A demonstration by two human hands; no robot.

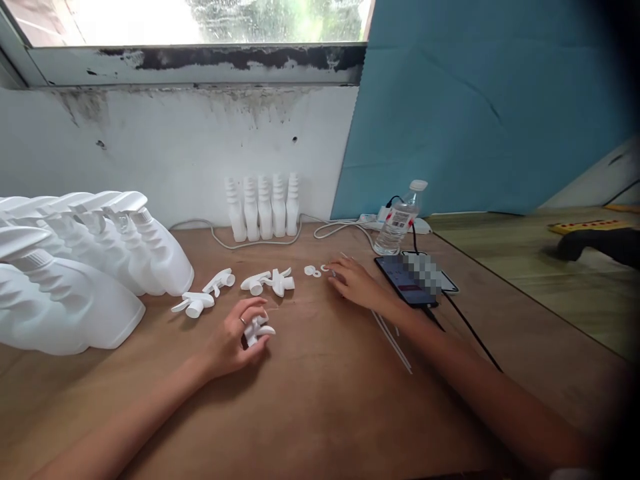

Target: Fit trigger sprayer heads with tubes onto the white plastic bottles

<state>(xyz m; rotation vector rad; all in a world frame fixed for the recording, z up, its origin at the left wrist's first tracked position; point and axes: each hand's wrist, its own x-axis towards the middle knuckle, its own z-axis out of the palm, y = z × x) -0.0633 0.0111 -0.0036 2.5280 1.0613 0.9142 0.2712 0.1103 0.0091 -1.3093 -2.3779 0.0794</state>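
My left hand [241, 339], with a ring on one finger, is closed around a white trigger spray head [259, 329] just above the table. My right hand [353, 280] reaches forward, its fingers apart and the tips beside a small white ring washer [325, 268]. More small white washers [311, 271] lie just left of those fingertips. Beyond my left hand, several loose trigger spray heads [255, 283] lie on the table. Several thin white dip tubes [391, 341] lie partly under my right forearm.
Large white spray bottles [165, 257] crowd the left side. Several slim white bottles [265, 213] stand by the wall. At right are a clear water bottle [399, 223], a phone [400, 277] and black cables [473, 330]. A grey cord [250, 245] crosses the back of the wooden table [310, 400].
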